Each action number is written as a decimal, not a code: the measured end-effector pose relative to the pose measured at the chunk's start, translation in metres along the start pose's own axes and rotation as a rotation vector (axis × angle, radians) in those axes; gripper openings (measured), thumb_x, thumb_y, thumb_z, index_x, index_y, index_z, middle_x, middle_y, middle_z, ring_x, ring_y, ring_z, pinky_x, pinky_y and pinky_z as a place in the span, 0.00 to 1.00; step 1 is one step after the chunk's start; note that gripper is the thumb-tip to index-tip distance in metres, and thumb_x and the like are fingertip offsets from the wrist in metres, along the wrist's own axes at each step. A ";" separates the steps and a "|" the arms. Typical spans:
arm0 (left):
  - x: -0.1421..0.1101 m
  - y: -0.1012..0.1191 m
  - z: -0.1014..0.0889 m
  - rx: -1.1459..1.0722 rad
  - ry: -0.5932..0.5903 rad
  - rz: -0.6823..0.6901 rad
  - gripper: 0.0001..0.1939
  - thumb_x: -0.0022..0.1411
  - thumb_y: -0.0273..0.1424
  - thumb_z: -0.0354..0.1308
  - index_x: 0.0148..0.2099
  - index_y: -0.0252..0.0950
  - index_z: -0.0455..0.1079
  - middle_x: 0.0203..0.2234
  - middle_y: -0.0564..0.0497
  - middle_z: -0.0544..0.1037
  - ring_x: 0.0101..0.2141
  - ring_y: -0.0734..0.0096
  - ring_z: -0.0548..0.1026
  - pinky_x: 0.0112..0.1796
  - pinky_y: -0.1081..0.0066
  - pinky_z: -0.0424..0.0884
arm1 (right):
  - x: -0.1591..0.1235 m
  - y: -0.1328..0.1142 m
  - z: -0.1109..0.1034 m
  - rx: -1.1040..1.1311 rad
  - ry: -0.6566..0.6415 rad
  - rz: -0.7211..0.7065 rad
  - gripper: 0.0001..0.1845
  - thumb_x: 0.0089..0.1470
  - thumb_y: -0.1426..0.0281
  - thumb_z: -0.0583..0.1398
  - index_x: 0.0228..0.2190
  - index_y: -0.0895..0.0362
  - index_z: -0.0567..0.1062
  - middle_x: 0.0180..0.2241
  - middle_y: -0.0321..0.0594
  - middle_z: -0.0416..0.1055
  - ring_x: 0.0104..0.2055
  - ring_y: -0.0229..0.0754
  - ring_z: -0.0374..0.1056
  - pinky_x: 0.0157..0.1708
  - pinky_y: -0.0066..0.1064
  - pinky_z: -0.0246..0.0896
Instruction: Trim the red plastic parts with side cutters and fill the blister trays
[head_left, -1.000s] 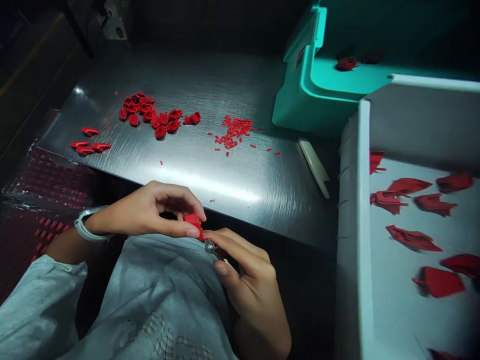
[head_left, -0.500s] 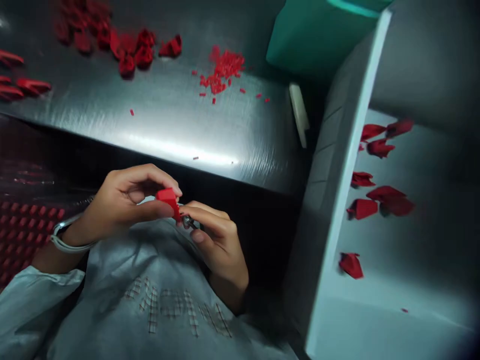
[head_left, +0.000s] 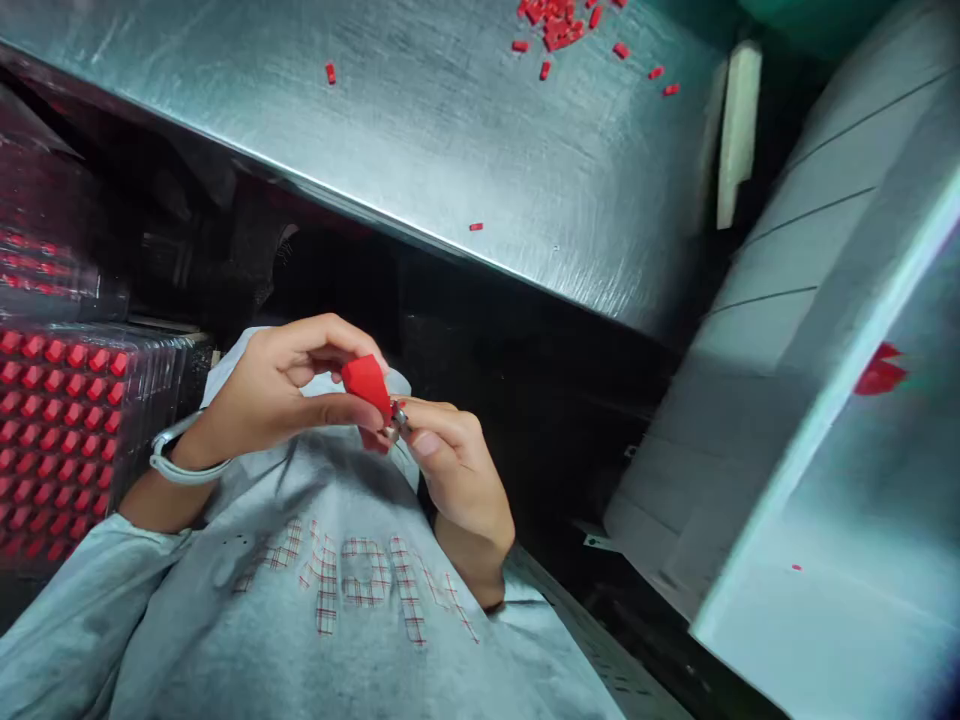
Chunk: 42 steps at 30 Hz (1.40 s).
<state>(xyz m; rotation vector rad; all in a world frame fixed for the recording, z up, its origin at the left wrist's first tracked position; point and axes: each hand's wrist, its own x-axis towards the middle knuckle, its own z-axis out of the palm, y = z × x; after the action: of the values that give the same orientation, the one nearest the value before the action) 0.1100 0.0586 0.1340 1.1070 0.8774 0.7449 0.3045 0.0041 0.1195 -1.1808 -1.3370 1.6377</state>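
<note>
My left hand (head_left: 289, 375) pinches a red faceted piece (head_left: 364, 384) between thumb and fingers, in front of the grey sweatshirt. Close against it, my right hand (head_left: 469, 475) has its thumb and index finger closed on a small silvery metal part (head_left: 400, 422). The metal part meets the lower right end of the red piece. Fingers hide much of both, and I cannot make out the metal part's kind.
Beyond the hands is a metal table (head_left: 420, 130) with small red bits (head_left: 559, 22) scattered on it. Stacked clear trays of red pieces (head_left: 56, 440) stand at left. On the right is a white container (head_left: 840, 540) with a red piece (head_left: 879, 370) inside.
The view has shifted, so the table and container sit higher and farther right. Both hands keep their grip, and the red piece is tilted somewhat differently against the metal part.
</note>
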 end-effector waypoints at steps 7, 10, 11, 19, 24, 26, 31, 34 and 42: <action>-0.004 -0.007 -0.008 -0.025 0.054 0.043 0.20 0.59 0.43 0.72 0.51 0.40 0.77 0.31 0.53 0.81 0.29 0.70 0.81 0.36 0.70 0.79 | 0.007 0.002 0.007 0.186 -0.035 0.053 0.31 0.68 0.43 0.54 0.29 0.53 0.81 0.26 0.37 0.74 0.26 0.42 0.67 0.30 0.34 0.67; -0.006 -0.015 -0.009 -0.008 0.110 0.033 0.20 0.60 0.43 0.71 0.50 0.39 0.77 0.36 0.50 0.82 0.33 0.69 0.81 0.37 0.71 0.79 | 0.009 -0.001 0.008 0.166 -0.012 0.132 0.34 0.69 0.42 0.51 0.30 0.53 0.82 0.28 0.39 0.75 0.28 0.43 0.68 0.31 0.36 0.68; -0.006 -0.017 -0.010 -0.005 0.118 0.035 0.19 0.60 0.43 0.71 0.49 0.39 0.77 0.38 0.49 0.82 0.35 0.69 0.81 0.38 0.72 0.78 | 0.010 -0.002 0.008 0.148 -0.014 0.152 0.35 0.68 0.41 0.50 0.30 0.53 0.82 0.28 0.39 0.75 0.28 0.44 0.68 0.31 0.36 0.68; -0.001 -0.020 -0.011 -0.032 0.114 0.076 0.16 0.61 0.39 0.71 0.48 0.37 0.77 0.34 0.51 0.82 0.34 0.71 0.80 0.39 0.73 0.77 | 0.015 -0.002 0.005 0.161 -0.037 0.167 0.33 0.68 0.42 0.53 0.31 0.54 0.82 0.26 0.39 0.74 0.28 0.44 0.70 0.32 0.36 0.68; -0.002 -0.033 -0.002 -0.040 0.148 0.103 0.17 0.61 0.40 0.70 0.48 0.36 0.77 0.39 0.48 0.83 0.40 0.68 0.81 0.42 0.72 0.76 | 0.003 0.022 0.003 0.250 -0.045 0.221 0.33 0.70 0.45 0.51 0.34 0.55 0.84 0.29 0.42 0.76 0.30 0.46 0.70 0.32 0.36 0.68; -0.005 -0.040 0.000 -0.079 0.148 0.119 0.17 0.63 0.40 0.69 0.49 0.36 0.77 0.40 0.48 0.82 0.41 0.68 0.81 0.42 0.72 0.76 | 0.000 0.029 0.004 0.270 -0.045 0.248 0.33 0.70 0.46 0.51 0.30 0.55 0.83 0.27 0.42 0.76 0.29 0.46 0.71 0.31 0.36 0.68; -0.021 -0.054 0.002 -0.127 0.191 0.109 0.14 0.63 0.36 0.68 0.49 0.37 0.77 0.40 0.49 0.83 0.40 0.69 0.81 0.41 0.72 0.74 | 0.003 0.030 0.016 0.240 -0.056 0.275 0.31 0.66 0.43 0.56 0.27 0.54 0.81 0.21 0.41 0.73 0.27 0.50 0.73 0.30 0.39 0.72; -0.031 -0.059 -0.001 -0.153 0.217 0.116 0.15 0.63 0.37 0.69 0.50 0.38 0.77 0.39 0.49 0.83 0.37 0.70 0.81 0.40 0.71 0.74 | 0.007 0.026 0.026 0.204 -0.096 0.268 0.32 0.65 0.42 0.56 0.28 0.54 0.80 0.22 0.42 0.74 0.26 0.49 0.73 0.26 0.38 0.71; -0.055 -0.066 -0.013 -0.161 0.327 0.171 0.18 0.62 0.42 0.70 0.50 0.37 0.79 0.40 0.47 0.83 0.41 0.65 0.81 0.43 0.69 0.74 | 0.013 0.023 0.047 0.256 -0.248 0.367 0.32 0.62 0.39 0.57 0.28 0.54 0.80 0.23 0.41 0.74 0.25 0.46 0.71 0.28 0.36 0.71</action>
<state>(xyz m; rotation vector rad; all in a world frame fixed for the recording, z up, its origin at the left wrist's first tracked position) 0.0780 -0.0021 0.0803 0.9381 0.9846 1.1420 0.2566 -0.0045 0.0969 -1.1414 -1.0510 2.2059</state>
